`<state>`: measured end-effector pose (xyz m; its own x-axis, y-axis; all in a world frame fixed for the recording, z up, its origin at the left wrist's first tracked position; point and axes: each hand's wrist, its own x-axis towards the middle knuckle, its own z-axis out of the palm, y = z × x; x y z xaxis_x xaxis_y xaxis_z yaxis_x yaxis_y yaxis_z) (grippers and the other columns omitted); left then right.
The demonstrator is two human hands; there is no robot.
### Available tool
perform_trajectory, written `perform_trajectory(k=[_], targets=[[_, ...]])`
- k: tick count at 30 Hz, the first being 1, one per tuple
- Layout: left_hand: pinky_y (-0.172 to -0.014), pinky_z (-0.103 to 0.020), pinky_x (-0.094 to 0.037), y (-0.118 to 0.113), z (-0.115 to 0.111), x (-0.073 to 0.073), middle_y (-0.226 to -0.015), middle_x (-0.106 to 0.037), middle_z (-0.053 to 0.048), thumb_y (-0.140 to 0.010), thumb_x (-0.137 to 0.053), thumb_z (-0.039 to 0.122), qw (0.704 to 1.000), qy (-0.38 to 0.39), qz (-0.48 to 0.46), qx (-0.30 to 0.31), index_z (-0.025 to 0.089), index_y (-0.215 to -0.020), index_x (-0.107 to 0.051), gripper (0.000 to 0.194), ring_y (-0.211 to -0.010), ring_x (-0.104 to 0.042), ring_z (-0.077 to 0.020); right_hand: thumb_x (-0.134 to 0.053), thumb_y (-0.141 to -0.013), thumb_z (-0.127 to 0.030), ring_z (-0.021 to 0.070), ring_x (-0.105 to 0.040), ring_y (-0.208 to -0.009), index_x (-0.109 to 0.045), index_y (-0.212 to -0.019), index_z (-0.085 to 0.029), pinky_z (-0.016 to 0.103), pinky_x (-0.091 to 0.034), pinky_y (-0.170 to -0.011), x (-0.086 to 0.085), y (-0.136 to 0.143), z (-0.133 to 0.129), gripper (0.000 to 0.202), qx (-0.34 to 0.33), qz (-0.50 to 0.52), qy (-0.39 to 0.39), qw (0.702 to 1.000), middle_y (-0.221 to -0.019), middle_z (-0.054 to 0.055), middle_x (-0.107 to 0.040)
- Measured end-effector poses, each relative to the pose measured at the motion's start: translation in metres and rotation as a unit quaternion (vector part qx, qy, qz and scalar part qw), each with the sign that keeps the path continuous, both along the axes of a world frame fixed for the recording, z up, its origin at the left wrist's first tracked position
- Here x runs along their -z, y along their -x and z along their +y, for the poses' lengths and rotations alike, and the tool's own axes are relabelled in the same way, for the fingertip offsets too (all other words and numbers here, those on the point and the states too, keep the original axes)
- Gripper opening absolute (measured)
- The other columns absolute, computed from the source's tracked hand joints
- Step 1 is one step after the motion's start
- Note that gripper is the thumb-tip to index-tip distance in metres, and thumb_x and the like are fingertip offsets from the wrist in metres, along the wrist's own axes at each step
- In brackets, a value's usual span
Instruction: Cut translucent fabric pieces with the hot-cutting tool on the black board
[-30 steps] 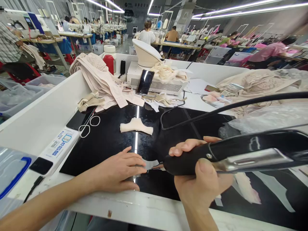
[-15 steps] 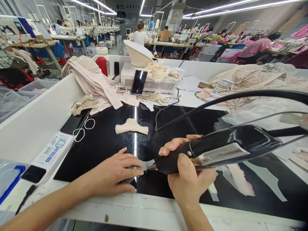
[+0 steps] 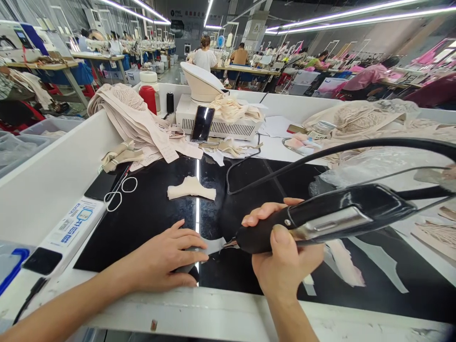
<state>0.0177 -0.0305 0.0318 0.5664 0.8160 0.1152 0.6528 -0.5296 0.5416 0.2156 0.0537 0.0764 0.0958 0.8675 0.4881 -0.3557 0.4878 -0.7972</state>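
Note:
My left hand (image 3: 174,256) lies flat with fingers stretched out, pressing a thin grey translucent piece (image 3: 214,245) onto the black mat. Most of that piece is hidden under the hand. In my right hand (image 3: 285,251) is a black corded tool (image 3: 320,218) with a silver lever along its side, held at a slant. Its narrow metal tip (image 3: 231,243) meets the right end of the grey piece, or hovers just over it; I cannot tell which. A cream padded fabric piece (image 3: 191,188) rests on the mat beyond my left hand.
The tool's thick cable (image 3: 320,151) arches over the right side. Grey and cream cut pieces (image 3: 377,261) lie right of my hand on the black mat (image 3: 142,209). Behind stand a phone (image 3: 203,123), a white vented box (image 3: 228,128) and beige fabric strips (image 3: 142,128).
My right hand has drawn the tool slightly to the right, so its tip is nearer the grey piece's end. My left hand keeps its place. The whole view has shifted a little.

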Motion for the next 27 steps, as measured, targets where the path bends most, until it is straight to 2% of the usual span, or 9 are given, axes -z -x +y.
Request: perform_trajectory(k=[9,14,17,20,22,24,27], targets=[[-0.122,-0.063,-0.025,0.001,-0.001,-0.002,-0.138,-0.064,-0.008,-0.091,-0.074,0.031,1.000,-0.007,0.007,0.002,0.025,-0.134,-0.062,0.045,-0.134,-0.054,-0.0286,-0.071,-0.088,-0.024,0.0139,-0.063,-0.064,-0.059,-0.111,-0.026,0.033,-0.055,-0.062,0.002,0.000,-0.002,0.027,0.003,-0.035,0.004,0.999,-0.081,-0.004,-0.065],[-0.124,-0.057,-0.026,0.004,-0.002,0.001,-0.136,-0.064,-0.006,-0.097,-0.065,0.027,1.000,-0.023,-0.016,-0.006,0.026,-0.130,-0.064,0.033,-0.132,-0.056,-0.0239,-0.073,-0.086,-0.026,0.0140,-0.064,-0.064,-0.058,-0.112,-0.026,0.032,-0.055,-0.062,-0.001,-0.002,-0.004,0.029,-0.007,-0.018,0.005,1.000,-0.082,-0.004,-0.065],[-0.124,-0.053,-0.030,0.007,0.001,0.008,-0.135,-0.064,-0.006,-0.103,-0.052,0.021,0.994,-0.054,-0.034,-0.087,0.025,-0.128,-0.063,0.028,-0.127,-0.059,-0.0208,-0.074,-0.086,-0.029,0.0142,-0.064,-0.064,-0.058,-0.112,-0.026,0.032,-0.055,-0.062,-0.003,-0.002,-0.005,0.030,-0.006,-0.016,0.000,1.000,-0.082,-0.004,-0.065],[-0.119,-0.053,-0.038,0.009,0.004,0.016,-0.131,-0.064,-0.010,-0.102,-0.054,0.024,0.978,-0.096,-0.028,-0.182,0.021,-0.122,-0.064,0.023,-0.125,-0.060,-0.0241,-0.077,-0.085,-0.031,0.0143,-0.064,-0.066,-0.057,-0.116,-0.027,0.031,-0.054,-0.063,-0.003,-0.002,-0.004,0.037,0.004,-0.035,-0.012,0.999,-0.084,-0.004,-0.067],[-0.116,-0.054,-0.042,0.009,0.006,0.019,-0.129,-0.064,-0.010,-0.099,-0.058,0.024,0.974,-0.102,-0.018,-0.201,0.021,-0.116,-0.065,0.019,-0.125,-0.059,-0.0263,-0.076,-0.086,-0.036,0.0154,-0.066,-0.073,-0.057,-0.120,-0.028,0.032,-0.055,-0.069,-0.003,-0.005,-0.003,0.040,0.014,-0.069,-0.022,0.997,-0.093,-0.001,-0.068],[-0.115,-0.054,-0.043,0.009,0.007,0.019,-0.129,-0.064,-0.009,-0.097,-0.060,0.022,0.976,-0.092,-0.012,-0.198,0.022,-0.107,-0.066,0.012,-0.126,-0.057,-0.0266,-0.069,-0.092,-0.041,0.0169,-0.066,-0.082,-0.058,-0.120,-0.028,0.034,-0.054,-0.075,-0.003,-0.011,-0.002,0.034,0.041,-0.132,-0.033,0.990,-0.103,0.002,-0.067],[-0.116,-0.055,-0.041,0.009,0.006,0.018,-0.130,-0.064,-0.007,-0.096,-0.058,0.019,0.978,-0.074,-0.015,-0.197,0.023,-0.097,-0.064,0.006,-0.127,-0.056,-0.0261,-0.058,-0.098,-0.046,0.0198,-0.061,-0.090,-0.063,-0.105,-0.024,0.036,-0.050,-0.079,-0.004,-0.022,0.001,0.023,0.147,-0.279,-0.067,0.947,-0.102,0.004,-0.063]])
